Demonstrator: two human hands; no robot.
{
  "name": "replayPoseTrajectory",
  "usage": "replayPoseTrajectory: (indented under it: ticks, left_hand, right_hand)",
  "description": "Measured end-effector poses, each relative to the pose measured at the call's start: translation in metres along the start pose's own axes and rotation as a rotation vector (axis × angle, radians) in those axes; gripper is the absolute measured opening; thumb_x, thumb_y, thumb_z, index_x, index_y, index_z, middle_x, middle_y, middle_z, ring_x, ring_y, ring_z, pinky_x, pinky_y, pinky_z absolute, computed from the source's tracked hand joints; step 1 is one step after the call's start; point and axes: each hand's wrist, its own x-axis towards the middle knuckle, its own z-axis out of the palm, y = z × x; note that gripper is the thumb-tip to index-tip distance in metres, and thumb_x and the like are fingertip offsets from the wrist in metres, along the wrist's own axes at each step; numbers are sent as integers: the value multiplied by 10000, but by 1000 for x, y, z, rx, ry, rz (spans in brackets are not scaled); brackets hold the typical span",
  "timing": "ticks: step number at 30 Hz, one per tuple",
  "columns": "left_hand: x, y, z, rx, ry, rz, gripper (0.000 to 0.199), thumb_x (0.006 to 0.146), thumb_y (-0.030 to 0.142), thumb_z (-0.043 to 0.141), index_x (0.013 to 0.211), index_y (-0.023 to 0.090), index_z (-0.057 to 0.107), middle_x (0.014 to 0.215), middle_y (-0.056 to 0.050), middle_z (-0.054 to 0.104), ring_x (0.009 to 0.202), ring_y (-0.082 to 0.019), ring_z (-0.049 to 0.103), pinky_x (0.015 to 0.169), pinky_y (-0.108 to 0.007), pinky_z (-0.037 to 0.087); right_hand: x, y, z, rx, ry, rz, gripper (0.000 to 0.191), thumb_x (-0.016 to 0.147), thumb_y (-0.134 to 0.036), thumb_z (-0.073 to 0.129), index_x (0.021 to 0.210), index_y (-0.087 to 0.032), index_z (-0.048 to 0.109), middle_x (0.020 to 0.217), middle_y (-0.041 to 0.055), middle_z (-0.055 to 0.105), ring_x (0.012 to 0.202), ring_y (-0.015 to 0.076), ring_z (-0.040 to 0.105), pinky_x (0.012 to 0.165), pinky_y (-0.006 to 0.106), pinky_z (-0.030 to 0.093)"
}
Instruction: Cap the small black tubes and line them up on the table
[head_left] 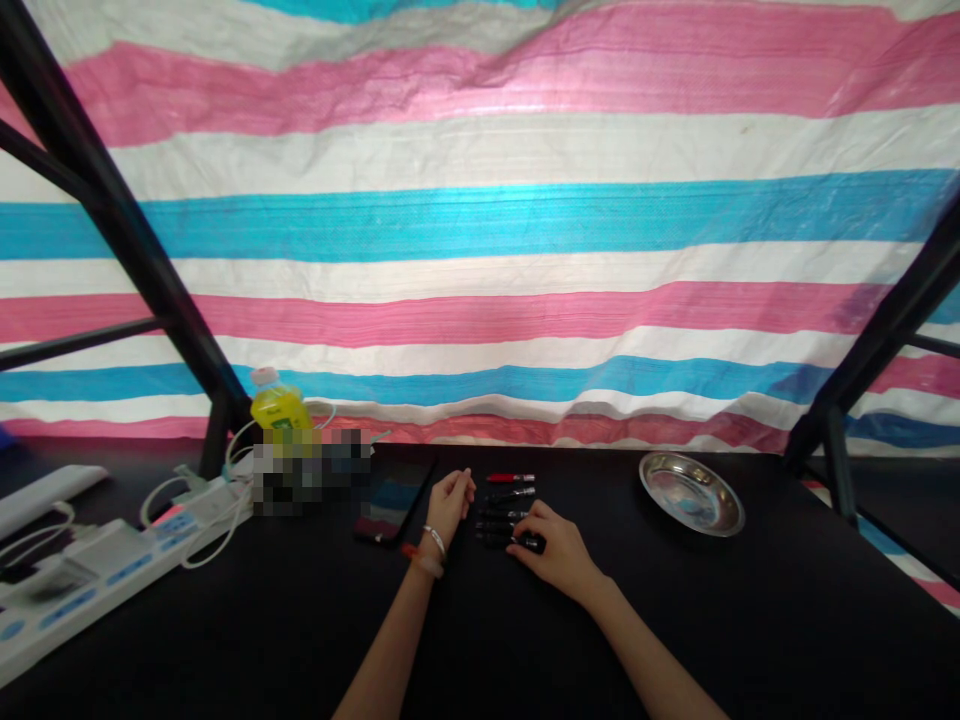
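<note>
A short column of pens lies side by side on the black table (480, 640). The red pen (511, 478) is farthest away, with a black pen (511, 494) and several more dark pens in front of it. My right hand (556, 548) has its thumb and fingers closed on the right end of the nearest black pen (495, 540), partly covering it. Just left of the row rests my left hand (451, 497), its fingers loosely curled together, with nothing visible in them. A bracelet and an orange band circle that wrist.
A dark, flat, phone-like device (390, 508) lies left of my left hand. At right stands a shiny oval metal dish (694, 495). A white power strip (124, 560) with cables runs along the left, near a yellow bottle (281, 408). Striped sheeting (480, 220) hangs behind.
</note>
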Motion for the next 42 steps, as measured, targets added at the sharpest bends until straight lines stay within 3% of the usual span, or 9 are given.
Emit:
replayPoseTrajectory:
  ticks: [6, 10, 13, 18, 23, 27, 33, 37, 42]
  left_hand:
    - [-5, 2, 3, 6, 20, 26, 450, 700, 596, 515, 562, 168, 488, 440, 60, 428, 332, -45, 322, 352, -183, 206]
    - [-5, 2, 3, 11, 68, 47, 466, 717, 615, 493, 566, 174, 484, 424, 65, 390, 348, -55, 308, 364, -191, 206]
    - [-8, 6, 4, 80, 138, 131, 473, 755, 607, 459, 552, 179, 474, 435, 58, 370, 397, -73, 332, 405, -202, 250]
    - [-25, 18, 13, 225, 179, 231, 428, 820, 543, 412, 587, 190, 475, 477, 51, 365, 462, -96, 360, 463, -218, 282]
    - [-51, 26, 32, 368, 36, 391, 273, 828, 435, 476, 911, 199, 587, 603, 37, 498, 495, -99, 403, 518, -219, 341]
    - [-65, 28, 44, 385, -121, 442, 315, 822, 387, 506, 1069, 202, 570, 647, 25, 552, 481, -99, 430, 513, -222, 364]
    - [-69, 28, 47, 363, -151, 457, 222, 820, 370, 520, 942, 216, 622, 770, -20, 650, 574, -125, 548, 599, -235, 423]
    - [-64, 26, 45, 408, -94, 491, 198, 831, 356, 508, 773, 197, 611, 667, -6, 624, 524, -110, 513, 534, -222, 395]
    - [-60, 24, 45, 484, -19, 536, 188, 819, 332, 525, 741, 186, 612, 584, 23, 572, 467, -82, 442, 483, -206, 356]
  right_hand:
    - [4, 2, 4, 249, 96, 91, 135, 688, -350, 693, 728, -222, 671, 767, -2, 573, 612, 122, 509, 563, 250, 390]
    - [11, 4, 10, 756, 141, 349, 276, 661, -436, 713, 699, -182, 613, 560, -39, 519, 428, 66, 375, 401, 206, 274]
    - [14, 4, 9, 1207, 142, 532, 353, 650, -489, 714, 696, -171, 568, 511, -69, 462, 352, 22, 246, 327, 177, 152]
    - [14, 6, -5, 1663, 11, 618, 291, 716, -407, 700, 746, -150, 569, 473, -114, 319, 343, 6, 152, 299, 148, 116]
    - [11, 8, -7, 1722, -119, 686, 289, 756, -428, 662, 721, -156, 571, 403, -138, 238, 320, 15, 100, 290, 155, 92]
    - [9, 6, -2, 1670, -218, 757, 387, 720, -426, 696, 547, -168, 464, 358, -133, 240, 314, 7, 114, 291, 143, 94]
    - [8, 7, 4, 1665, -188, 737, 293, 673, -345, 750, 626, -161, 527, 369, -132, 308, 312, 3, 135, 286, 128, 107]
    - [11, 13, 4, 1732, -125, 727, 257, 685, -321, 745, 656, -138, 568, 392, -126, 345, 305, -6, 146, 277, 127, 117]
    - [14, 20, 2, 1753, -38, 737, 231, 725, -331, 712, 766, -127, 611, 403, -126, 348, 292, 0, 174, 269, 132, 124]
